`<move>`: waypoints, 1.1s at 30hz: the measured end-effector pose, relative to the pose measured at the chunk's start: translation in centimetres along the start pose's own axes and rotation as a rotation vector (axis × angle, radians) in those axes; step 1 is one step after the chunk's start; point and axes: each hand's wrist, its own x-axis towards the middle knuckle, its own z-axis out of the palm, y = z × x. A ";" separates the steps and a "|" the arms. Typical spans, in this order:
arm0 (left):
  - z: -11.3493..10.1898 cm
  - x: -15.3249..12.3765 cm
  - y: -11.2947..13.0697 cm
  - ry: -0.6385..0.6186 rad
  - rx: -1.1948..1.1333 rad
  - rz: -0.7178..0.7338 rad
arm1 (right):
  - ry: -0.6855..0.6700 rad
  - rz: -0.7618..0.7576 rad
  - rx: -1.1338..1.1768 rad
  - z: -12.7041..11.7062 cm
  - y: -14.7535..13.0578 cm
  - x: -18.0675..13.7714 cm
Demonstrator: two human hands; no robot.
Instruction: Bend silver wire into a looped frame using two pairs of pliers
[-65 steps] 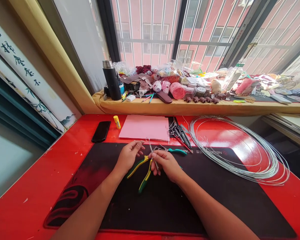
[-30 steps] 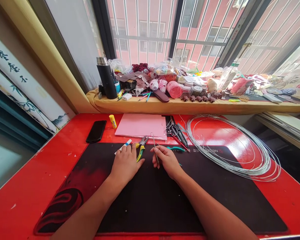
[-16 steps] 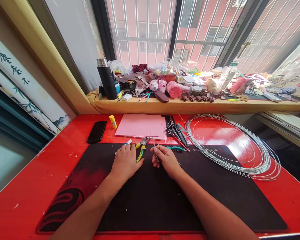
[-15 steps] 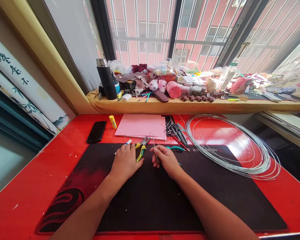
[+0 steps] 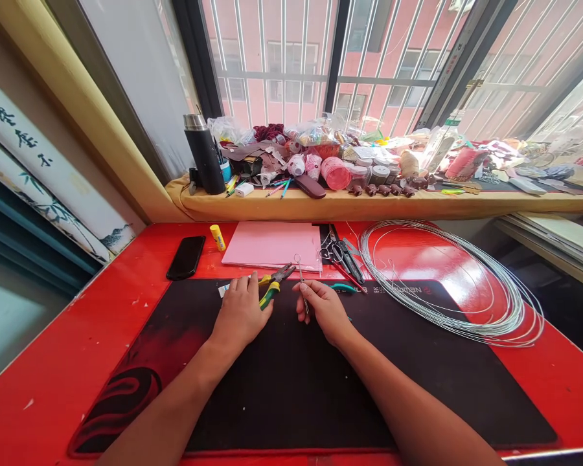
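A pair of pliers with yellow-green handles lies at the black mat's far side. My left hand is closed over its handles, and its dark jaws point up and right. Part of a white and blue object shows beside those fingers; the rest is hidden. Between the thumb and fingers of my right hand is a thin bent wire, held upright with a small loop at its top. The pliers' jaws are close to the wire, with a small gap. Teal handles show behind my right hand.
A large coil of wire lies at the right, partly on the mat. Beyond the mat are a phone, a glue stick, pink paper, scissors and a utility knife. Craft supplies crowd the windowsill.
My left hand has shifted slightly, and the pliers have turned so their jaws point further right, nearer the wire. My right hand still holds the wire in about the same place.
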 end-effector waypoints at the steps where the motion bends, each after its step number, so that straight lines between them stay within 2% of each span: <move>1: -0.1 0.1 -0.1 0.017 -0.068 -0.015 | 0.001 0.002 0.006 0.0 0.0 0.0; 4: -0.4 0.4 -0.1 0.011 -0.356 -0.083 | -0.007 -0.003 0.020 -0.1 -0.1 0.0; 8: -1.1 0.6 -0.2 -0.062 -0.791 -0.269 | 0.003 -0.003 0.032 0.0 -0.1 0.0; 14: -2.3 1.1 -0.6 -0.119 -1.742 -0.556 | 0.012 0.003 0.041 0.1 -0.1 -0.1; 16: -2.7 1.3 -0.6 -0.189 -1.933 -0.595 | 0.014 0.002 0.036 0.1 0.0 -0.1; 21: -3.0 1.2 -0.3 -0.294 -2.063 -0.592 | 0.006 0.001 0.027 0.0 0.1 0.0; 33: -3.0 0.4 0.8 -0.412 -2.041 -0.473 | -0.004 -0.007 0.022 0.0 0.1 0.0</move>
